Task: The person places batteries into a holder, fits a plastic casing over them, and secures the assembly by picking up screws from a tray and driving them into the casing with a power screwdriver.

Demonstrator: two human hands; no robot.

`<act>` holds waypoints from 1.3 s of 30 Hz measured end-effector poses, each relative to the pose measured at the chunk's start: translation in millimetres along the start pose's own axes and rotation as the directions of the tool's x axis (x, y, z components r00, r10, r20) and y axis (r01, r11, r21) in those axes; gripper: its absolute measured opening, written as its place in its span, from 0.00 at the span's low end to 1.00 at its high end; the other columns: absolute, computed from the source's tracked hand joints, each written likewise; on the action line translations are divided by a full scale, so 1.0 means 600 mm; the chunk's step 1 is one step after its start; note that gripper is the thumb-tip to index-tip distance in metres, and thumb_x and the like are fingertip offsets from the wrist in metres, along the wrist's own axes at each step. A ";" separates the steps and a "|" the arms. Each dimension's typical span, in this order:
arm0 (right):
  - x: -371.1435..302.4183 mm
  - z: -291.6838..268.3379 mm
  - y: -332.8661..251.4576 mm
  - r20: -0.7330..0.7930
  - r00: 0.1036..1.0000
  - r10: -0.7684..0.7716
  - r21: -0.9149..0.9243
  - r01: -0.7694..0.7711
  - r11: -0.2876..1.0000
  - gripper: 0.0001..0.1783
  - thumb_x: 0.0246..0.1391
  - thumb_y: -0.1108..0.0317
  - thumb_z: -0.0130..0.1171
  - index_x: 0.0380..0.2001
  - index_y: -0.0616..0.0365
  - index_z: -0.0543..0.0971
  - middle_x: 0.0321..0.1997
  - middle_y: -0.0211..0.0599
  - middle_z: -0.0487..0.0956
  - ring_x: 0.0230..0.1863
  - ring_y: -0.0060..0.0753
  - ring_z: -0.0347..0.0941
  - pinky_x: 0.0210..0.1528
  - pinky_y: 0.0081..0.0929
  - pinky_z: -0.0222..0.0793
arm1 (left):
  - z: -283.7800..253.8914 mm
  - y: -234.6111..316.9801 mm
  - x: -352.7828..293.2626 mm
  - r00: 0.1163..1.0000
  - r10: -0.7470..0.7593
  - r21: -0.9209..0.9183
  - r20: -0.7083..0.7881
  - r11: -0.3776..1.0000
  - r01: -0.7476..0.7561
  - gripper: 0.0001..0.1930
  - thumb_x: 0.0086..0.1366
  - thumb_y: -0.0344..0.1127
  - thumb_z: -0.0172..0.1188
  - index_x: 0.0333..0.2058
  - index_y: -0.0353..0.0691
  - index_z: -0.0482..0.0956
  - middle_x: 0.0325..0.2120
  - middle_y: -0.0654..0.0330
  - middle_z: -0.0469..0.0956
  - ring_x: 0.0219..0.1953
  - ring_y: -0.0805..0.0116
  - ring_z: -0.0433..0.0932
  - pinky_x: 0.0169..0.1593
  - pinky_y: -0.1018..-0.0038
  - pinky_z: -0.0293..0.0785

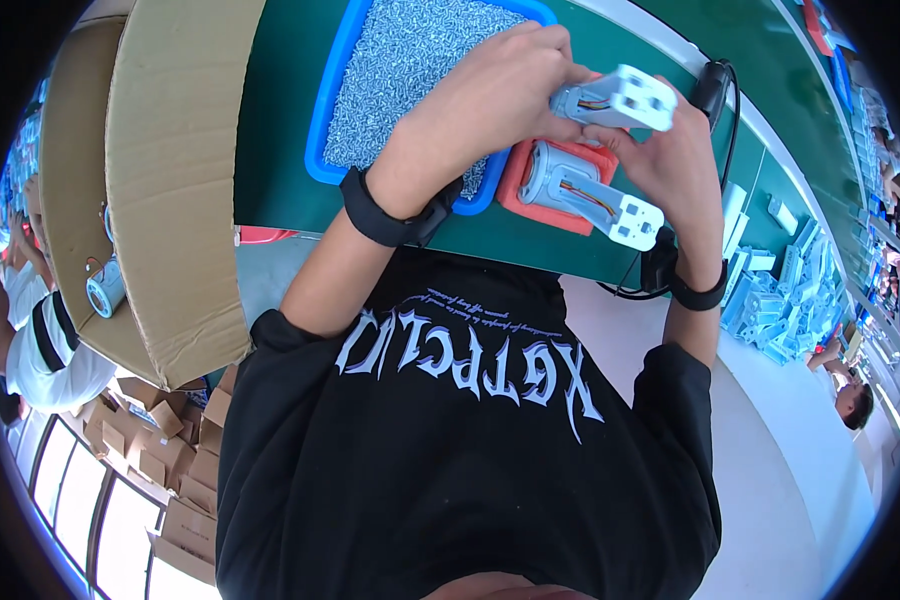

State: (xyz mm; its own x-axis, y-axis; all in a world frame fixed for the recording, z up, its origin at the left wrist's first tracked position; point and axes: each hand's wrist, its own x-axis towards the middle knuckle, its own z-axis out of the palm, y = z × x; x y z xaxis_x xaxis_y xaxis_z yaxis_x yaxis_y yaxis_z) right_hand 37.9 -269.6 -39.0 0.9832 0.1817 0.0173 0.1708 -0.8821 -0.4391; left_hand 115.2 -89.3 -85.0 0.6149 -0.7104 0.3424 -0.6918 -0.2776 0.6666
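Observation:
A pale blue plastic housing (625, 98) with coloured wires inside is held between my two hands at the top. My left hand (510, 88) has its fingers curled against the housing's rounded end; whether a small part is also in them is hidden. From the other side my right hand (673, 165) grips it, thumb toward me and fingers partly hidden behind. Just below, a second housing of the same kind (620, 218) lies in a red foam holder (542, 212), its wires showing. Beside my left forearm stands a blue tray (319, 140) heaped with small metal screws (395, 75).
A tall cardboard box (175, 180) stands to the left. A black tool with a cable (712, 88) lies at the right of the green table (280, 130). Pale blue parts (785, 295) are piled farther right. Other people sit at both sides; cartons (185, 510) lie lower left.

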 end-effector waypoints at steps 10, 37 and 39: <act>-0.031 -0.068 0.000 -0.310 0.948 0.077 0.176 -0.022 0.984 0.19 0.41 0.69 0.71 0.41 0.56 0.81 0.36 0.35 0.80 0.31 0.29 0.76 0.32 0.23 0.72 | 0.011 0.004 -0.028 0.995 -0.011 -0.046 -0.095 0.999 0.006 0.23 0.51 0.40 0.68 0.45 0.36 0.79 0.37 0.54 0.75 0.43 0.55 0.74 0.47 0.65 0.72; -0.101 -0.051 0.103 -0.156 0.749 0.644 -0.111 -0.661 0.742 0.29 0.57 0.50 0.55 0.51 0.65 0.69 0.33 0.53 0.81 0.33 0.48 0.79 0.33 0.35 0.71 | -0.062 0.026 -0.122 0.940 -0.287 0.247 0.182 0.939 0.239 0.03 0.53 0.31 0.63 0.28 0.41 0.81 0.27 0.55 0.73 0.39 0.54 0.74 0.42 0.63 0.72; -0.081 -0.020 0.136 -0.103 0.717 0.689 -0.152 -0.696 0.702 0.35 0.54 0.46 0.56 0.53 0.65 0.67 0.34 0.57 0.80 0.37 0.55 0.79 0.38 0.41 0.71 | -0.060 0.016 -0.122 0.948 -0.290 0.232 0.128 0.939 0.256 0.04 0.53 0.31 0.64 0.28 0.40 0.81 0.27 0.55 0.75 0.38 0.54 0.75 0.41 0.64 0.73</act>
State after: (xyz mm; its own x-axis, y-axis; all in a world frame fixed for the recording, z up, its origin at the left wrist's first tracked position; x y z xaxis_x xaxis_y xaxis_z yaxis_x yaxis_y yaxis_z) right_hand 5.0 -355.6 -64.7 0.8296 -0.5220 -0.1981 -0.5545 -0.8117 -0.1833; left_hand 77.0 -16.7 -79.6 0.7354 -0.6760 0.0469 -0.5800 -0.5921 0.5594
